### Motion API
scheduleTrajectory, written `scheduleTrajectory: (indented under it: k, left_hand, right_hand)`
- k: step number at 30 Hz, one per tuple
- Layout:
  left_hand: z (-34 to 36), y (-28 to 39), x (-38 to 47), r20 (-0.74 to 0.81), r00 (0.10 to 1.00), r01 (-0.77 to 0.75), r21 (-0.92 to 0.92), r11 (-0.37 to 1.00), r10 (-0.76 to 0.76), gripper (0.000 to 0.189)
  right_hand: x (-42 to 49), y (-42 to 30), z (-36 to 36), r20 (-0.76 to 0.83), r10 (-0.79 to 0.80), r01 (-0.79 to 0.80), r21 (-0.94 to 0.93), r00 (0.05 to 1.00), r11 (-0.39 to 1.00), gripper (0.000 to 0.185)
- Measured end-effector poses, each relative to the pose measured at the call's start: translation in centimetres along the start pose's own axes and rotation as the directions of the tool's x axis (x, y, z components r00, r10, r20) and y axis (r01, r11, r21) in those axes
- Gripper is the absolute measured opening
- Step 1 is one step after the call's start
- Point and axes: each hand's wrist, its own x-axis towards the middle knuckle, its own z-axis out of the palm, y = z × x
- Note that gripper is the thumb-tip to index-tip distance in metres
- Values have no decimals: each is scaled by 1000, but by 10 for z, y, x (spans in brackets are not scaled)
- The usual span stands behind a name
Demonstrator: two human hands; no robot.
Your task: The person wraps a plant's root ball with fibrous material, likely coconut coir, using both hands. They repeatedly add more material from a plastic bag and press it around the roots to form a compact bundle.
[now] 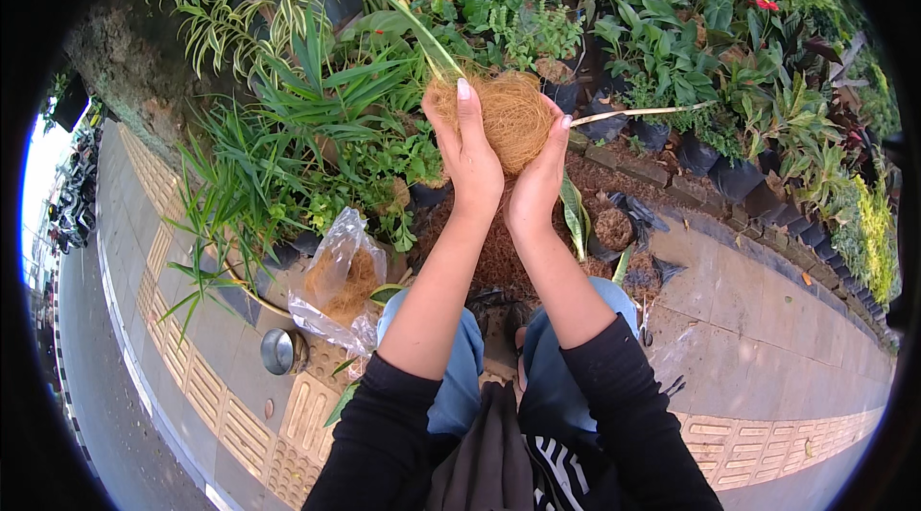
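Note:
Both hands cup a ball of brown coconut fibre [514, 122] in front of me, above a heap of loose reddish-brown fibre [478, 245]. My left hand [468, 144] presses its left side, thumb on top. On the right side rests my right hand [543, 169], its fingers mostly hidden behind the ball. A long yellow-edged green leaf [403, 3] rises from the fibre beside my left thumb and leans to the upper left. Below on the left lies a clear plastic bag [331, 320] with loose fibre [345, 288] inside.
A metal can [281, 351] stands on the pavement at lower left. Scissors [645, 331] lie to the right of my knee. Near them are a root ball [614, 228] and black plastic [640, 212]. Potted plants [647, 65] fill the bed behind a brick edging [633, 165]. A road [137, 396] runs at far left.

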Motion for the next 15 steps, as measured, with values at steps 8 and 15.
scheduleTrajectory:
  k: [8, 15]
  left_hand:
    - [6, -9, -9, 247, 957, -122, -147, 982, 155, 44]
    - [7, -8, -16, 300, 941, -139, -72, 988, 154, 30]
  right_hand:
    - [2, -21, 2, -170, 230, -188, 231, 958, 955, 53]
    - [15, -18, -13, -68, 336, -280, 409, 940, 868, 57]
